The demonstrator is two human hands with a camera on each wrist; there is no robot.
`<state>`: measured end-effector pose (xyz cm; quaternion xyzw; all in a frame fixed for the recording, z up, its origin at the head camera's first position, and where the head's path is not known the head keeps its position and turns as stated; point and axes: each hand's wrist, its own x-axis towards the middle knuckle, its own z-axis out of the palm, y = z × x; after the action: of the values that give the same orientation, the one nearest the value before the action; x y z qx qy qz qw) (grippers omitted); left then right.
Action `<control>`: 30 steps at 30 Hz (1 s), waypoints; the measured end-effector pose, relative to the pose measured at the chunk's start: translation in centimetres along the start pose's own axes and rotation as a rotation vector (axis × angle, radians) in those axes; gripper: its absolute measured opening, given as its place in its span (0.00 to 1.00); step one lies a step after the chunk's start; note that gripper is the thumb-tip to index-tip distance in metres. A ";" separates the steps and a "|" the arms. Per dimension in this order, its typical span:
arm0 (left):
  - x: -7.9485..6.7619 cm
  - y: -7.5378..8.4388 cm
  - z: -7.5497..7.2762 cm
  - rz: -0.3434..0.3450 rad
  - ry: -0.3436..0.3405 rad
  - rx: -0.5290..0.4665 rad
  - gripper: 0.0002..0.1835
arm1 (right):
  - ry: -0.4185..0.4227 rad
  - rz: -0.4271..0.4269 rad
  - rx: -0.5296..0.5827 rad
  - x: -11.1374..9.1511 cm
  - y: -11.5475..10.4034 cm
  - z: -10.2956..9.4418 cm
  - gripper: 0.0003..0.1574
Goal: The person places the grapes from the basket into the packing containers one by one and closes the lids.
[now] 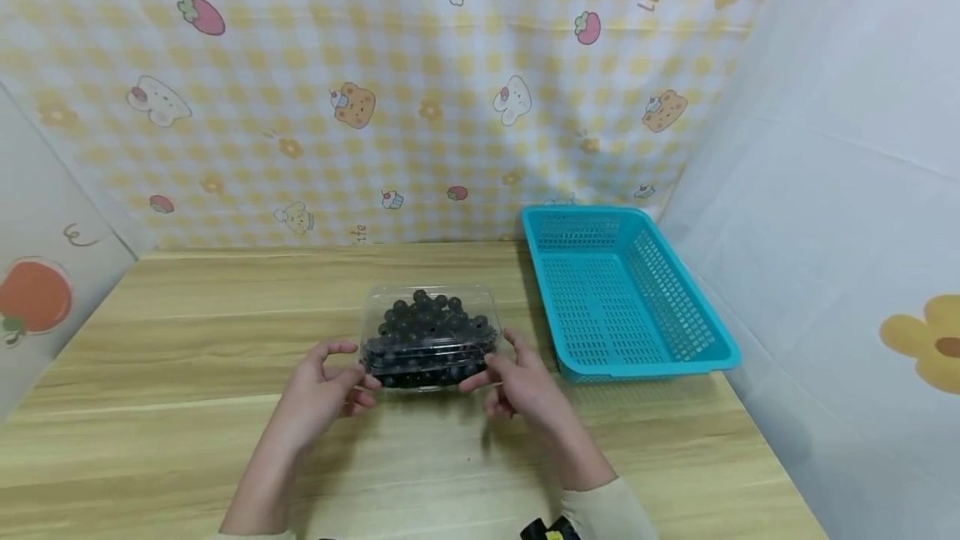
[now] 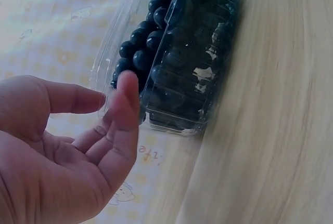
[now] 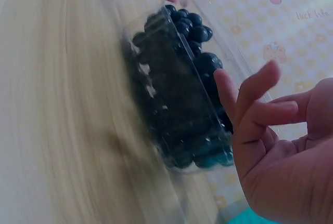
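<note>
A clear plastic fruit box [image 1: 431,352] full of dark round grapes [image 1: 427,315] is in front of me on the table. My left hand [image 1: 318,394] holds its left end, thumb and fingertips at the front corner. At the opposite end, my right hand [image 1: 531,390] grips the right corner, with one finger reaching along the lower front. The left wrist view has the left hand [image 2: 67,146] with the clear rim between thumb and fingers. In the right wrist view, bent fingers of the right hand [image 3: 286,151] overlap the box edge; this view is blurred.
A turquoise perforated plastic basket [image 1: 600,375] stands to the right of the box, near the table's right edge. The wood-grain table [image 1: 187,340] runs back to a yellow checked cloth [image 1: 420,148] with cartoon prints. A white sheet [image 1: 840,148] hangs along the right side.
</note>
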<state>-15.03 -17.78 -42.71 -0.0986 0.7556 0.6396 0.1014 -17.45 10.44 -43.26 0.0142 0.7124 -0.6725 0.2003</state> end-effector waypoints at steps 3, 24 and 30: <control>0.0 0.0 0.1 -0.008 -0.012 -0.014 0.30 | -0.040 0.012 0.065 0.1 0.2 0.2 0.49; 0.3 -0.5 0.0 -0.053 0.015 0.073 0.33 | 0.207 -0.010 -0.125 1.1 0.4 -1.0 0.13; 0.0 -0.4 -0.1 -0.024 0.056 0.274 0.29 | 0.178 0.000 -0.148 1.3 0.6 -1.6 0.15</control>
<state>-14.87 -17.94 -43.11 -0.1104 0.8372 0.5261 0.1004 -18.82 11.69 -44.23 0.0590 0.7750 -0.6142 0.1365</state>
